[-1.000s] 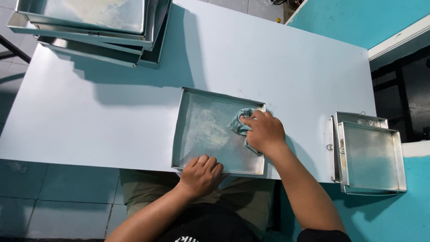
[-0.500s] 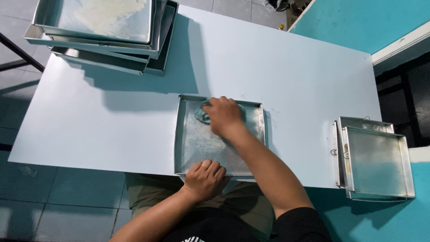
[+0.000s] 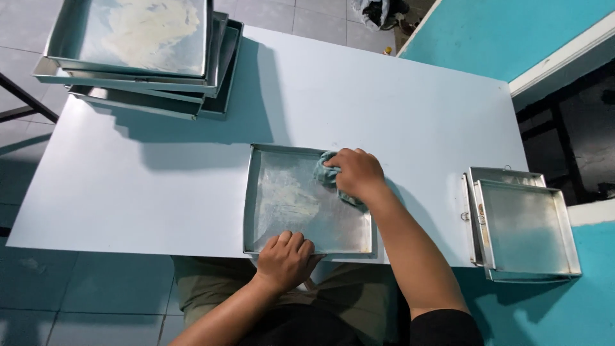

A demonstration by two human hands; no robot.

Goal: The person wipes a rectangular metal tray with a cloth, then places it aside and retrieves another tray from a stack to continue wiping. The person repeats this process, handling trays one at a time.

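1. A shallow metal tray (image 3: 307,202) lies at the near table (image 3: 397,109) edge. A pale smear is seen on its floor, left of the right hand (image 3: 355,174).
2. The right hand is closed over a bunched blue-green cloth (image 3: 327,172), pressed onto the tray's far right corner.
3. The left hand (image 3: 286,259) is laid, fingers curled, on the near rim; nothing is grasped.
4. Step judged: wiping in progress. The smear would call for strokes leftward, with the rim held down.
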